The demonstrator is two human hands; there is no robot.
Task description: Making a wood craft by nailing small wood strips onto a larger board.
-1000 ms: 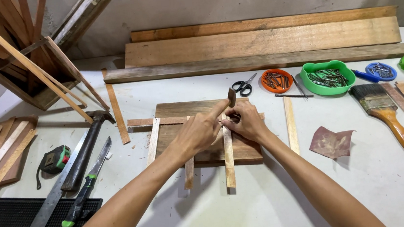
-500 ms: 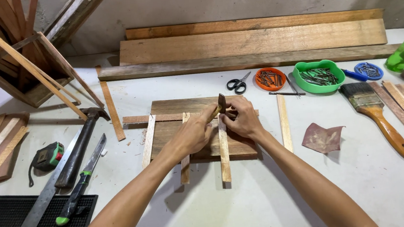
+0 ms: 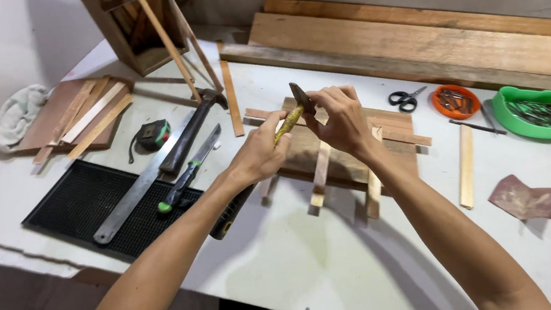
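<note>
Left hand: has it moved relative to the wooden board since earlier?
Yes. The left hand was over the wooden board; now it is off the board's left edge, holding a yellowish-handled tool.

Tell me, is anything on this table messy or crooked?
A little. The thin wood strips under the hands stick out past the board at uneven lengths and angles. A crumpled sheet of sandpaper lies loose at the right. Nothing looks spilled: the nails stay in the green bowl.
</note>
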